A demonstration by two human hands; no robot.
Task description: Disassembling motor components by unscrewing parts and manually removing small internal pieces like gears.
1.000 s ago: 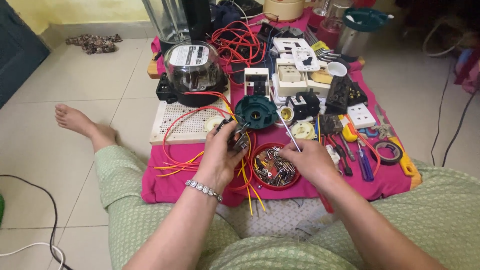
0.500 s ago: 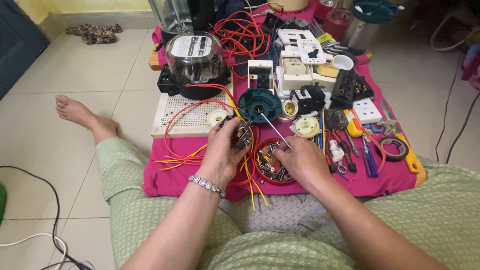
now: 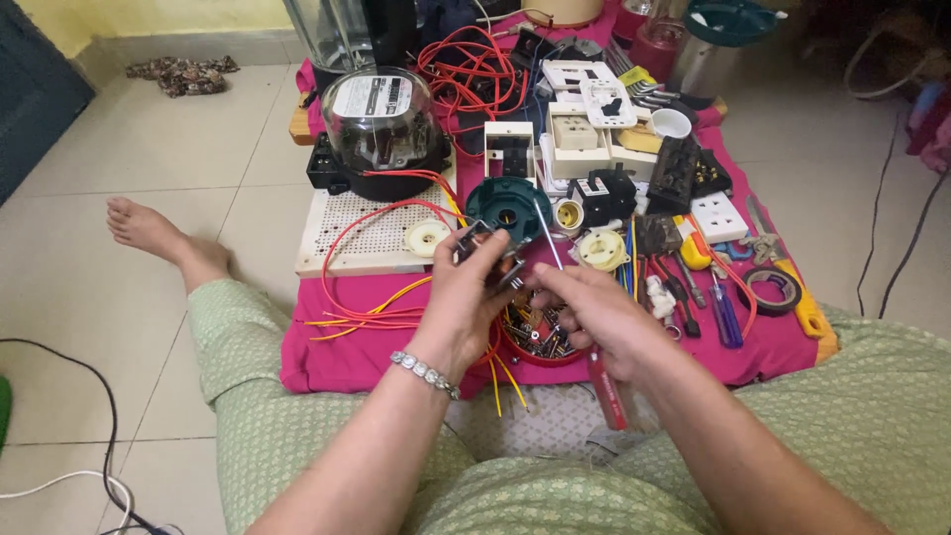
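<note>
My left hand (image 3: 461, 297) grips a small dark electrical part (image 3: 485, 250) with red and yellow wires (image 3: 362, 317) trailing from it, held just above the pink cloth (image 3: 327, 352). My right hand (image 3: 599, 317) holds a screwdriver; its red handle (image 3: 606, 391) points back at me and its metal shaft (image 3: 545, 233) rises past the part. The right fingertips touch the part's right side. Below both hands sits a red bowl of screws (image 3: 535, 342), partly hidden.
Beyond the hands lie a teal round fitting (image 3: 505, 203), a glass-domed electric meter (image 3: 381, 129), a white perforated board (image 3: 347, 233), several sockets and switches (image 3: 594, 129), screwdrivers (image 3: 723, 307) and a tape roll (image 3: 773, 289). My bare foot (image 3: 149, 228) and a cable (image 3: 79, 476) lie left.
My right hand has come off the screw bowl and its fingertips now meet the part in my left hand. The left hand has lifted the part slightly.
</note>
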